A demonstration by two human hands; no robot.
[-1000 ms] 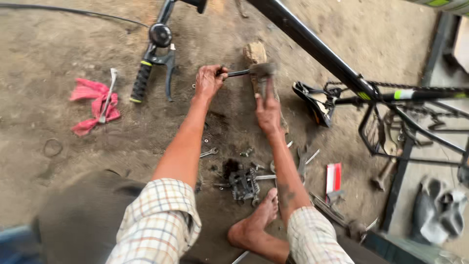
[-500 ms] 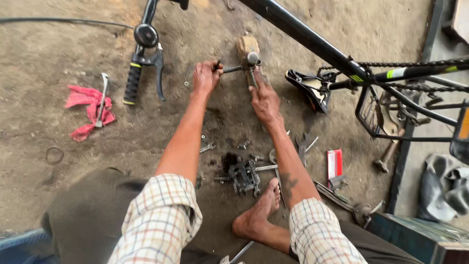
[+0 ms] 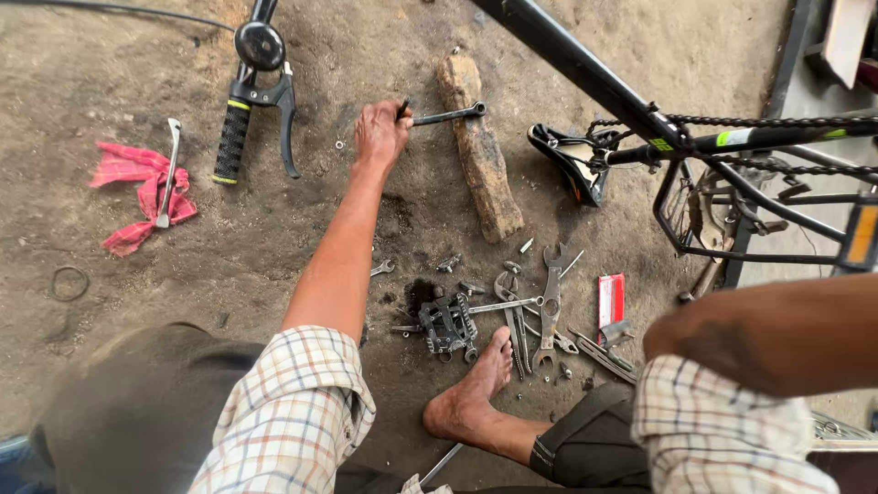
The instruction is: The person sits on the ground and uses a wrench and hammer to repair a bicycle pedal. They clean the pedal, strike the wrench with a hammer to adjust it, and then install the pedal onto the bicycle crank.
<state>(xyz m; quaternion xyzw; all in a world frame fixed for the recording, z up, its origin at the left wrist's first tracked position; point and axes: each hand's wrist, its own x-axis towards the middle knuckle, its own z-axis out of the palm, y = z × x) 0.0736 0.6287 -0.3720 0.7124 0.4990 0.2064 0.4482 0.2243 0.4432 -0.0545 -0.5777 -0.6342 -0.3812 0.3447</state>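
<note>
My left hand (image 3: 380, 133) reaches out over the dirt floor and is closed around the near end of a dark metal bar (image 3: 448, 115). The bar's ring end lies across the top of a rough wooden block (image 3: 480, 151). A small black piece sticks up from my fist. My right forearm (image 3: 777, 334) crosses the right side of the view, and its hand is cut off by the edge of the picture.
An upturned bicycle frame (image 3: 585, 73) with chain (image 3: 732, 121) and saddle (image 3: 572, 160) stands at the right. A handlebar grip with brake lever (image 3: 242, 123) and a red rag (image 3: 137, 187) lie at the left. Spanners (image 3: 549, 302), a pedal (image 3: 448, 325) and my bare foot (image 3: 476, 384) are near me.
My right hand, which held a hammer at the wooden block, has pulled back out of view, and the hammer is gone from sight. My left hand still grips the bar on the block.
</note>
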